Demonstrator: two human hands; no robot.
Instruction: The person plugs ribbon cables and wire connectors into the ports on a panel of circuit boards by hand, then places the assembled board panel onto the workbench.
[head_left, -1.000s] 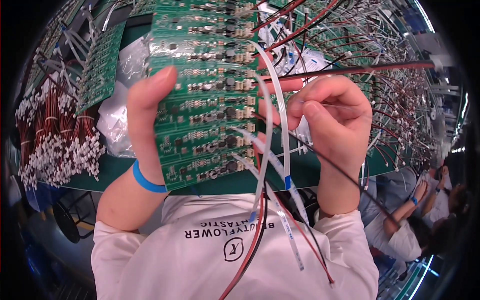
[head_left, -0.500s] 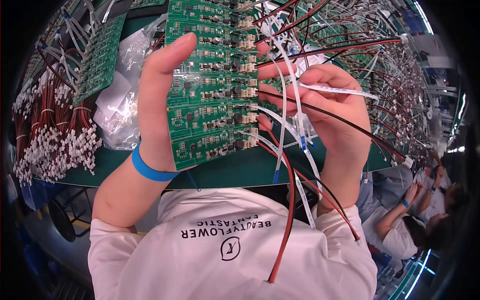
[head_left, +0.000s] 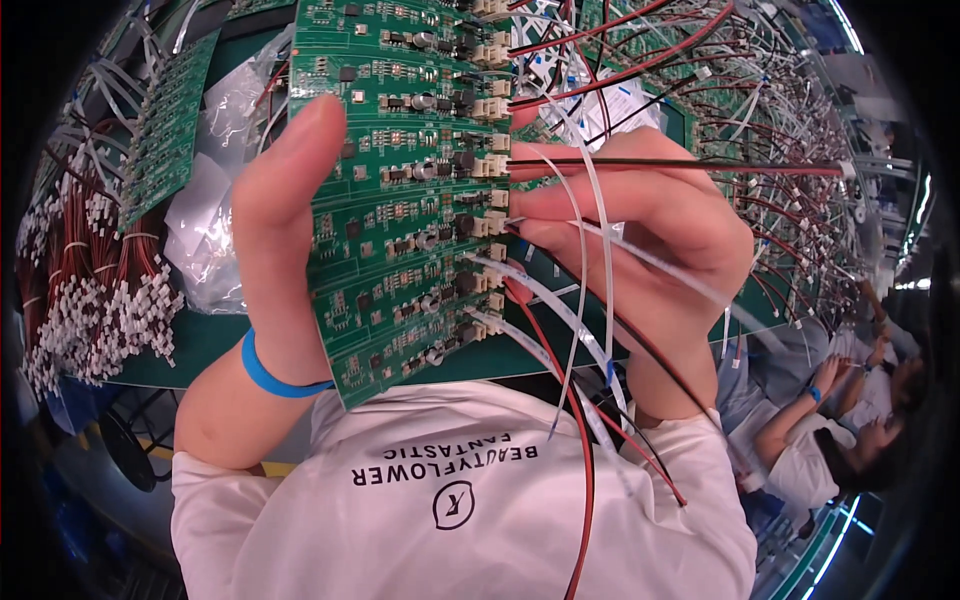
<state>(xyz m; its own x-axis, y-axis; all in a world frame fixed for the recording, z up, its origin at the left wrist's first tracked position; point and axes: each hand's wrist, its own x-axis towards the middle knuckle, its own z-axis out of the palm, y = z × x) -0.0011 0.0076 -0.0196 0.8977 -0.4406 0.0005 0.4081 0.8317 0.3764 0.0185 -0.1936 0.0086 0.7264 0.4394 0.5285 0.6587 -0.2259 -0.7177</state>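
Note:
My left hand (head_left: 280,230) grips a long green circuit board panel (head_left: 400,180) by its left edge, thumb across its face, a blue band on the wrist. My right hand (head_left: 640,230) is at the panel's right edge, fingertips pinching a white ribbon cable (head_left: 590,230) at a white connector. Red and black wires (head_left: 590,470) and other white ribbons hang from the lower connectors over my white shirt.
Bundles of red wires with white plugs (head_left: 90,300) lie at the left. Another green board (head_left: 160,130) and clear plastic bags (head_left: 215,220) sit on the green table. Many wired boards (head_left: 790,190) spread out at the right. A seated person (head_left: 850,420) is at the lower right.
The panel has come closer to the camera and lower. My right hand has shifted in to the panel's right edge, fingertips now at a connector.

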